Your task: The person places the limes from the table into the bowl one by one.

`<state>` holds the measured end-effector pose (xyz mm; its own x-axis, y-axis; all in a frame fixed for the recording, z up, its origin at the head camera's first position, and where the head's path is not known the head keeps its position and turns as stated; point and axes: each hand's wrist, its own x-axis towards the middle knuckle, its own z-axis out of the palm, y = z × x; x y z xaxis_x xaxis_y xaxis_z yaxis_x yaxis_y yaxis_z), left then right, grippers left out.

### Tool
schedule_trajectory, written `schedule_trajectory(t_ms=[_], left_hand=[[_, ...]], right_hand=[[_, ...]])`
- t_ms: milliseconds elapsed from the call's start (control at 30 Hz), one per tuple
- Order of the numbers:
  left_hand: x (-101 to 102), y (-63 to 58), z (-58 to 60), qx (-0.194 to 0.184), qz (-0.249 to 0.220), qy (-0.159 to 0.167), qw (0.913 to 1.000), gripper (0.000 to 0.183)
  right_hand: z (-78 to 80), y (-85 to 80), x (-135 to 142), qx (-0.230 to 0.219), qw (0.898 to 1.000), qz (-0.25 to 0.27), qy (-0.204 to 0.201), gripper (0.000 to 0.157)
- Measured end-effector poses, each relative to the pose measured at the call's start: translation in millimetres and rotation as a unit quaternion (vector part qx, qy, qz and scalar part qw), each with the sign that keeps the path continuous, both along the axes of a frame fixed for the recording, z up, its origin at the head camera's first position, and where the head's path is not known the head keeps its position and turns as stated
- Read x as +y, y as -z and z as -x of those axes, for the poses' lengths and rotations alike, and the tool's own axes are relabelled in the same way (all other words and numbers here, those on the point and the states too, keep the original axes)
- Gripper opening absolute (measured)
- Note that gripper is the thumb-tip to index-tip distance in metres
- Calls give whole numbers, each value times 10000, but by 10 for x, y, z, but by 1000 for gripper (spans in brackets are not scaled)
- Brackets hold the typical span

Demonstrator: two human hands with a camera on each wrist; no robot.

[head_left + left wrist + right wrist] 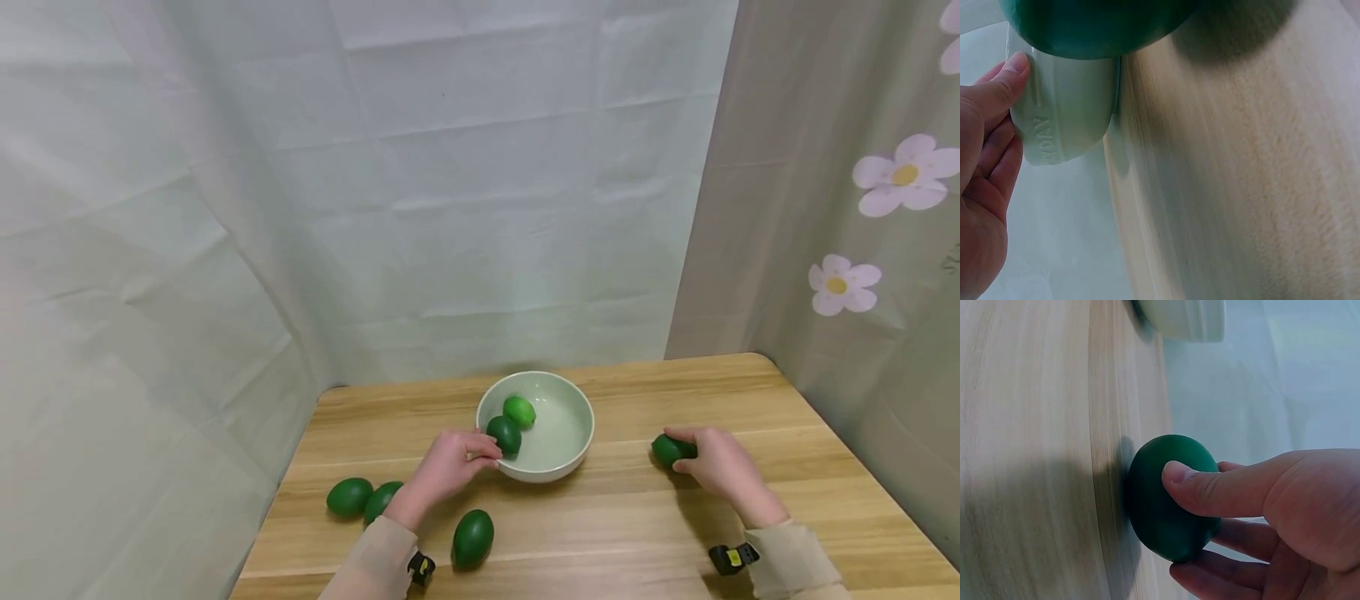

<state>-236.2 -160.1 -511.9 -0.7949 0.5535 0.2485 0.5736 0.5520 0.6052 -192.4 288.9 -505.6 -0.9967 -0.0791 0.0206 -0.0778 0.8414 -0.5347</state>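
Note:
My left hand pinches the near-left rim of a pale green bowl, its thumb against the outer wall in the left wrist view. Inside, a dark green avocado leans by those fingers, with a bright green lime just behind it. To the right of the bowl, my right hand grips another avocado between thumb and fingers, close against the tabletop. The right wrist view shows this avocado as smooth and egg-shaped.
Three more avocados lie on the wooden table: one at the far left, one partly hidden by the left forearm, and one nearer the front. Pale curtains hang behind and beside the table.

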Motion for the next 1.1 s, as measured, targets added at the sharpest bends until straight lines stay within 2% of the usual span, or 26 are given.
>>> schedule_trajectory(t_ms=[300, 1100], left_hand=[[1, -4, 1, 78, 11, -17, 10000, 15], [1, -2, -19, 58, -15, 12, 10000, 15]], right_hand=[[5, -6, 4, 85, 9999, 52, 29, 53], [-6, -14, 3, -19, 10000, 54, 36, 54]])
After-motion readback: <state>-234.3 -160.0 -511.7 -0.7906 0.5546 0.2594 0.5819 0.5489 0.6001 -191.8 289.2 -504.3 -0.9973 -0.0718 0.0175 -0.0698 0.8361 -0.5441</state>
